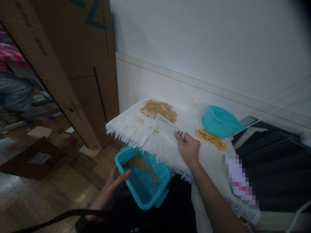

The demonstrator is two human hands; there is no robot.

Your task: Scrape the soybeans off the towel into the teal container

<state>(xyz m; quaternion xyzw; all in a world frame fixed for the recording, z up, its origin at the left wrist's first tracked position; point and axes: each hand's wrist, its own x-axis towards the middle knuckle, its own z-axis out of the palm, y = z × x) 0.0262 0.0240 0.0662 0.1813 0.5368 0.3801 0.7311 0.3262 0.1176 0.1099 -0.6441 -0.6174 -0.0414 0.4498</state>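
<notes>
My left hand (110, 187) grips the near rim of a turquoise plastic box (143, 186) held just below the table edge; yellow beans (141, 163) lie in its far end. My right hand (188, 149) holds one end of a white comb-like scraper (168, 124) that rests on a white fringed cloth (150, 142). Beyond the scraper's far end sits a pile of yellow beans (159, 110), and a few loose beans (155, 130) lie beside it.
A second turquoise box (220, 121) lies tipped on the cloth at the right, with a yellow-orange wrapper (211, 138) in front of it. Large cardboard sheets (73, 58) lean at the left over a wooden floor (48, 187). Dark furniture (274, 161) stands at the right.
</notes>
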